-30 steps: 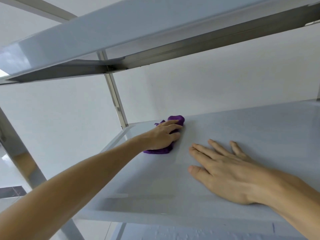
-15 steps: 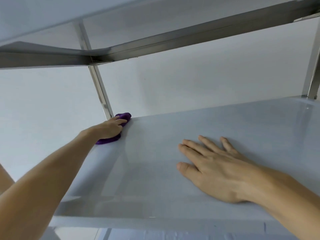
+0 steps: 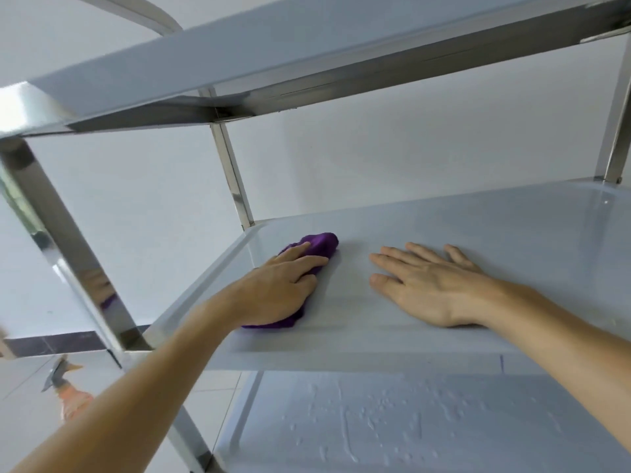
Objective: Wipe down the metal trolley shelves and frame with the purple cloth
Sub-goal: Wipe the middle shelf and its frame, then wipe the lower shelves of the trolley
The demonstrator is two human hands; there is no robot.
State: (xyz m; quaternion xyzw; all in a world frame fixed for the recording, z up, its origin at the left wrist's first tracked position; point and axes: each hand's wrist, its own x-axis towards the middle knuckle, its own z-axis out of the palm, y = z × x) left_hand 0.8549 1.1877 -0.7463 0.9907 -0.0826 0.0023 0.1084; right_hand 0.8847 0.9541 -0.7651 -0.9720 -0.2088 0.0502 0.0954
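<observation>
Left hand (image 3: 283, 288): centre-left of the frame, palm down on the purple cloth (image 3: 319, 245), fingers (image 3: 309, 261) curled over it and pressing it onto the middle shelf (image 3: 478, 227).
Purple cloth: bunched under the left hand near the shelf's left edge; 1 end shows beyond the fingertips, another below the heel of the hand at (image 3: 273, 324).
Right hand (image 3: 430, 285): centre-right of the frame, flat on the middle shelf with fingers spread and open, holding nothing, apart from the cloth.
Middle shelf: pale grey metal with a raised rim, running across the centre of the frame.
Top shelf (image 3: 273, 52): crosses the upper part of the frame, seen from below.
Bottom shelf (image 3: 392, 428): lower centre of the frame, its surface covered in a wrinkled, bubbled film.
Frame posts: 1 shiny post (image 3: 68, 240) at the left of the frame, blurred; 1 thinner post (image 3: 234, 179) at the back left corner; 1 post (image 3: 618, 131) at the right edge.
Floor (image 3: 30, 387): light tiles at the lower left, with a blurred orange and grey object (image 3: 66, 387) lying on them.
</observation>
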